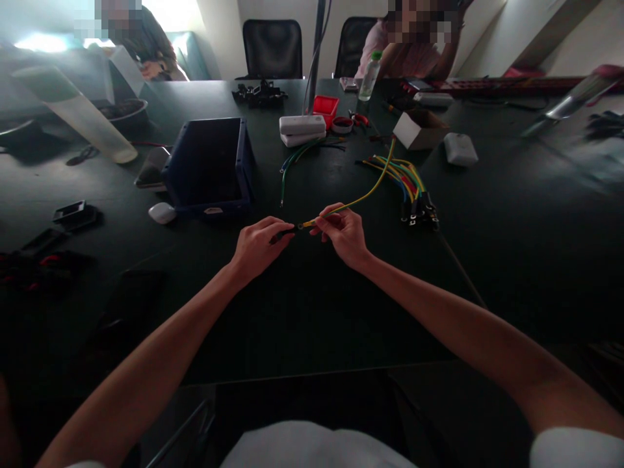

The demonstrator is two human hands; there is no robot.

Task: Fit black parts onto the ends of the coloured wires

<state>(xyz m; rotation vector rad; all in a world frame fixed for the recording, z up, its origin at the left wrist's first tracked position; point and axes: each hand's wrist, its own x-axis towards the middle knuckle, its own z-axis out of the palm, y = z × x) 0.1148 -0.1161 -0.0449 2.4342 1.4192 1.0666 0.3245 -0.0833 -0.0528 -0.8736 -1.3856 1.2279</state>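
Note:
My left hand (258, 246) and my right hand (344, 231) meet above the dark table (312, 312), both pinched. Between them runs a yellow-green wire (366, 192) that trails back right toward a white cardboard box (418, 129). My right hand pinches the wire near its end. My left hand pinches a small dark piece (284, 234) at the wire's tip. A bundle of coloured wires with black ends (409, 185) lies just right of my right hand.
An empty blue bin (209, 166) stands left of centre, with a white oval object (162, 212) beside it. White boxes (302, 129), a red box (325, 106), green wires (292, 162) and a bottle (369, 77) lie farther back. Two people sit at the far side.

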